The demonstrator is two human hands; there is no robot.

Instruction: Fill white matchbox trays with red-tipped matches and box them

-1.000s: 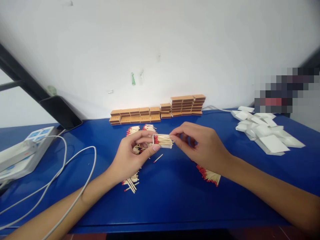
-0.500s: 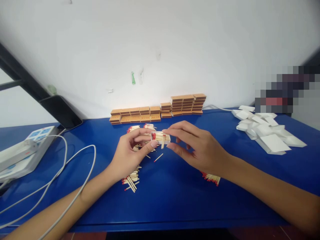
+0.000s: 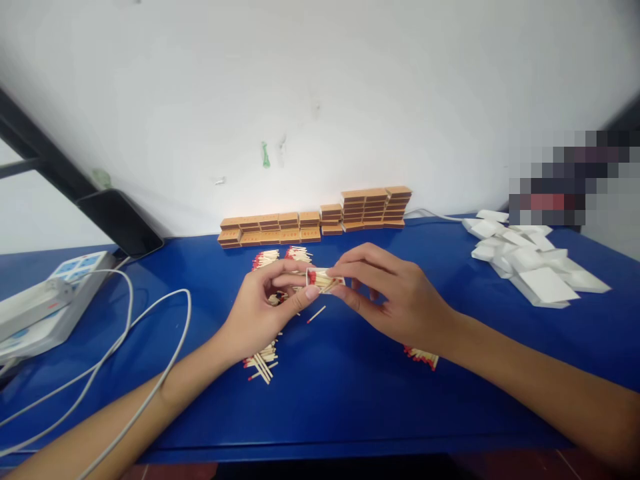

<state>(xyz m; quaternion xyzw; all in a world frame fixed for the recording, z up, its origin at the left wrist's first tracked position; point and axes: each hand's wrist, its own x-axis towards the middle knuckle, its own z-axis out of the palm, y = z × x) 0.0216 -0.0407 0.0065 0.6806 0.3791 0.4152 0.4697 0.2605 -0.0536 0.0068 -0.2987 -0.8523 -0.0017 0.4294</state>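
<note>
Above the blue table (image 3: pixel 340 373), both hands hold a small white matchbox tray (image 3: pixel 324 280) filled with red-tipped matches. My left hand (image 3: pixel 265 307) pinches its left end between thumb and fingers. My right hand (image 3: pixel 395 293) grips its right end, fingers curled over the matches. One loose match (image 3: pixel 316 315) lies on the table just below the tray. Heaps of loose matches lie under my left hand (image 3: pixel 263 360), behind it (image 3: pixel 280 257) and under my right wrist (image 3: pixel 423 357).
Stacked brown matchbox sleeves (image 3: pixel 320 219) line the wall at the back. A pile of white trays (image 3: pixel 530 267) lies at the right. At the left are a power strip (image 3: pixel 45 300), white cables (image 3: pixel 130 333) and a dark phone (image 3: pixel 120 223).
My right hand moved left from the tray's right end and closed over the matches in the tray. My left hand kept its hold and barely shifted.
</note>
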